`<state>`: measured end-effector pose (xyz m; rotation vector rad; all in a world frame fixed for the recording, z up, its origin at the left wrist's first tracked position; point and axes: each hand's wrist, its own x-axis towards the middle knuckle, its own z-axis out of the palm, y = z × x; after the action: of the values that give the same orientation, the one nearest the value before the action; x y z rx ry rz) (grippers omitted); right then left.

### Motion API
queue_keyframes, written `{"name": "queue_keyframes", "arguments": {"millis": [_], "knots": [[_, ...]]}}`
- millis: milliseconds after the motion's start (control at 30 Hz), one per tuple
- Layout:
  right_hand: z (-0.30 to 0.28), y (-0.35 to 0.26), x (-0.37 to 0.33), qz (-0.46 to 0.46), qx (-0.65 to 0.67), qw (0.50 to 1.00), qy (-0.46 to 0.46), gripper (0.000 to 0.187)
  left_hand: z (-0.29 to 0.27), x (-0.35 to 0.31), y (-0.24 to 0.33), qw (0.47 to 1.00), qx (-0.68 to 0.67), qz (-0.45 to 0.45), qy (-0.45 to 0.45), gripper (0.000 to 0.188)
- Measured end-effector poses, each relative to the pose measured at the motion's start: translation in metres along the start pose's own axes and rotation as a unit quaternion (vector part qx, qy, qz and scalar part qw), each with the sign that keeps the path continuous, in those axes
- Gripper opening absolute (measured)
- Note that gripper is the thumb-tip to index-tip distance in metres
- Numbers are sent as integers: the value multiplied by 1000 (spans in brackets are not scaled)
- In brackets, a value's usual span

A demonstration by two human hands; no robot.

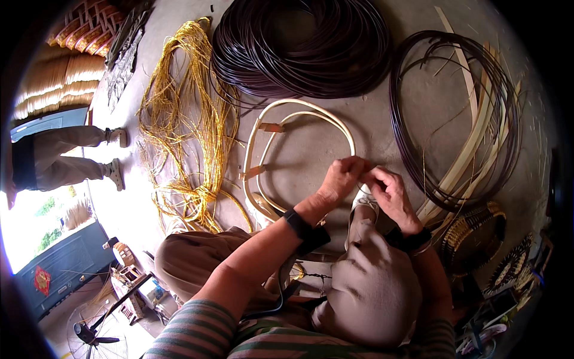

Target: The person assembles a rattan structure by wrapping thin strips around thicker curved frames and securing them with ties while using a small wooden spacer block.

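Observation:
In front of my knees is a pale double-hoop frame (250, 157) of bent rods, joined by short wooden crosspieces (272, 127). My left hand (342, 178) is closed on its right side, where the rods run in under the fingers. Close beside it, my right hand (391, 194) has its thumb and fingers pinched together near the left fingertips. Whatever the right fingers pinch is too small and too covered to make out. Both wrists wear dark bands. Below the hands shows my pale shoe (366, 200).
A large coil of dark brown strand (239, 60) lies beyond the frame. Golden twisted strands (179, 102) spread to its left. On the right lie a looser dark coil (399, 119), pale flat strips (472, 158) and a woven ring (451, 245). Another person's legs (72, 152) and a fan (89, 332) are at the left.

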<state>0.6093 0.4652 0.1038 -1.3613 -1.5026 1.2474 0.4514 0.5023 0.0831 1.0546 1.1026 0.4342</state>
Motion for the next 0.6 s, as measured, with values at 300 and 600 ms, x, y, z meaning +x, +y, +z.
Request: {"name": "queue_keyframes", "arguments": {"millis": [300, 600], "knots": [[-10, -9, -7, 281, 383, 875, -90, 24, -8, -6, 15, 863, -405, -212, -213, 69], [-24, 42, -26, 315, 602, 733, 33, 14, -13, -22, -9, 914, -323, -182, -162, 25]]}}
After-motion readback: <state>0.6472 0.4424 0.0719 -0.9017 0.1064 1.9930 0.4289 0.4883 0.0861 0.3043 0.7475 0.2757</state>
